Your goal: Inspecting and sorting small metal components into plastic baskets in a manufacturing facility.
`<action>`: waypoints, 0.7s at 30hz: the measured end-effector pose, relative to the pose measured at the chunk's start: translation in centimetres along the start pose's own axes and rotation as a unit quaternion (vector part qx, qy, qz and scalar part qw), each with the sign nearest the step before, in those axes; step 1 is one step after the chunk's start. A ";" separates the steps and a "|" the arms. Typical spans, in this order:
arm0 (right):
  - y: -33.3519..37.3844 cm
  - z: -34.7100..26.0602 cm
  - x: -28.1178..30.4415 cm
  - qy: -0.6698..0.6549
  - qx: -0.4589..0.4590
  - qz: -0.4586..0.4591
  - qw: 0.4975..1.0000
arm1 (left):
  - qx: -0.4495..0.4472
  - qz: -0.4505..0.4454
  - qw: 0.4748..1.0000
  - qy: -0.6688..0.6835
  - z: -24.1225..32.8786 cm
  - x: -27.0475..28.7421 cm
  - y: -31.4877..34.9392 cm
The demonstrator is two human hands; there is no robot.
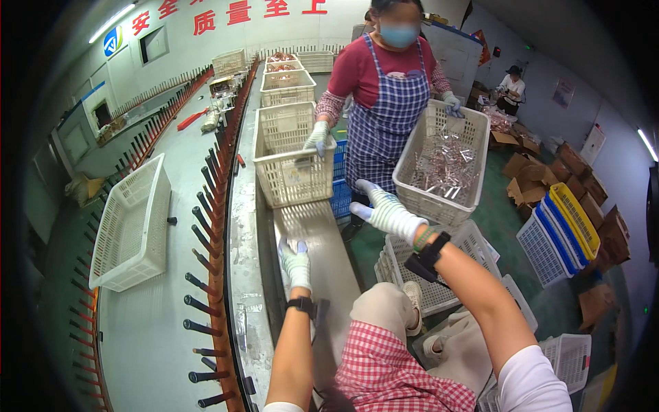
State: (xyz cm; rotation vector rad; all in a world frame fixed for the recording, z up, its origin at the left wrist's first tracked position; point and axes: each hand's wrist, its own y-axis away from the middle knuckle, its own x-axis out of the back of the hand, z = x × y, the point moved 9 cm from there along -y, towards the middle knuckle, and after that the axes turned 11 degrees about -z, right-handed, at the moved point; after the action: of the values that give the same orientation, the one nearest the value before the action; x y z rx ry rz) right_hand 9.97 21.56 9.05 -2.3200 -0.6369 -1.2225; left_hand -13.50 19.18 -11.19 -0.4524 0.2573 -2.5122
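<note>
My left hand (296,266), in a white knit glove, is held over the metal bench (328,240) with its fingers apart and nothing visible in them. My right hand (388,209), gloved alike, reaches forward with thumb and fingers spread, close to a white plastic crate (434,206) but apparently not gripping it. Small shiny coppery metal parts (447,165) lie in that crate, which is tilted. A co-worker's gloved hand (453,104) is at its far rim. The co-worker's other gloved hand (317,137) rests on another white crate (295,180) standing on the bench, ahead of my left hand.
Left of me runs a line of black-tipped pegs (206,302) beside a grey surface carrying a white basket (134,230). More crates (287,86) line the far bench. Stacked crates (419,275) stand by my legs. Rightward are blue and yellow baskets (559,233) and cardboard boxes (535,175).
</note>
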 end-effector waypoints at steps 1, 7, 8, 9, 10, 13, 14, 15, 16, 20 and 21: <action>-1.0 1.1 -0.6 -0.005 -0.022 0.004 1.000 | -0.033 -0.010 0.999 0.003 2.1 -0.4 -1.6; 1.6 1.6 -11.5 -0.351 -0.052 -0.022 0.935 | -0.197 0.004 0.928 -0.316 11.1 -2.1 -9.8; 3.1 2.6 -13.6 -0.376 -0.058 -0.021 0.925 | -0.202 -0.010 0.907 -0.369 12.7 -3.2 -10.3; 4.6 2.9 -15.8 -0.341 -0.079 -0.053 0.935 | -0.179 -0.048 0.883 -0.431 12.5 -4.1 -11.0; 6.2 2.4 -18.2 -0.309 -0.093 -0.094 0.942 | -0.187 -0.052 0.871 -0.451 10.9 -3.7 -11.8; 11.1 4.0 -20.3 -0.390 -0.073 -0.099 0.913 | -0.242 -0.080 0.834 -0.489 12.7 -5.7 -10.1; 11.5 4.0 -19.1 -0.392 -0.069 -0.091 0.913 | -0.233 -0.106 0.818 -0.515 14.1 -6.0 -9.9; 12.3 3.3 -18.1 -0.414 -0.062 -0.076 0.905 | -0.249 -0.110 0.801 -0.534 14.2 -5.6 -10.0; 13.1 2.5 -17.1 -0.434 -0.056 -0.061 0.897 | -0.249 -0.108 0.796 -0.541 14.3 -4.8 -10.4; 15.2 3.2 -14.7 -0.531 -0.045 0.006 0.846 | -0.142 -0.199 0.790 -0.562 14.2 -4.3 -11.8; 16.1 3.1 -14.7 -0.607 -0.055 0.022 0.793 | -0.127 -0.206 0.785 -0.570 14.5 -4.3 -11.8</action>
State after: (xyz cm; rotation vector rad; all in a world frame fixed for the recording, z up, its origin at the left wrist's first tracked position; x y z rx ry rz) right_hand 13.94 7.71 -7.58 -2.9891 -0.8578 0.4748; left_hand -10.64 30.11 4.33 -2.1889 -0.0053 -2.0753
